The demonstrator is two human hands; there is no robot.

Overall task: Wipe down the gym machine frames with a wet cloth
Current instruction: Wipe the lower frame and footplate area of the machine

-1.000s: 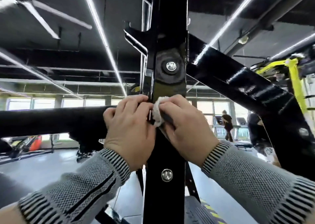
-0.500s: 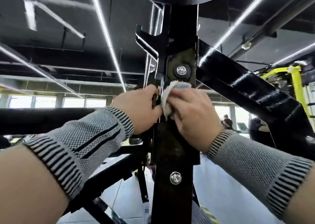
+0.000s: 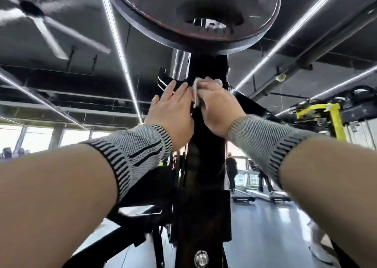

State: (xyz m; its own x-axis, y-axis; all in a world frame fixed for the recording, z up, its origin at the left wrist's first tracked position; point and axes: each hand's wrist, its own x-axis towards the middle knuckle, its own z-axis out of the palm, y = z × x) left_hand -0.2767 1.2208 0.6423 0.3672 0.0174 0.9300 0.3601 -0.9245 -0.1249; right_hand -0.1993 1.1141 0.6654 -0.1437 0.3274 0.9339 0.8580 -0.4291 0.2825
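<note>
upright black frame post point(image 3: 206, 176) seen from below, capped by a 10kg weight plate point(image 3: 191, 13) directly overhead. right hand point(image 3: 218, 108) high on the post, fingers curled over a white cloth point(image 3: 196, 92) and pressing it flat against the front face just under the plate; only a folded edge of cloth showing beside the knuckles. left hand point(image 3: 173, 112) alongside on the post's left edge, fingers straight and together, resting against the metal near a black hook bracket point(image 3: 163, 80), gripping nothing. striped knit sleeves point(image 3: 134, 151) pushed up both forearms. yellow machine point(image 3: 334, 119) well apart at right; ceiling fan point(image 3: 32, 13) at upper left; bolt point(image 3: 201, 257) low on the post.

risks from here, as judged:
- knuckles or cloth striking the plate's lower rim if carried higher, there being little room left above the hands.
- plate possibly only resting on its peg (mounting hidden, so not certain); shaking the post from hard rubbing could unsettle it above the head.
- left fingertips close to the bracket edge; a slip sideways could catch them there.
- wet film left on glossy paint reducing grip for the bracing hand.
- cloth bunched small, so likely missed strips along the post's edges.
</note>
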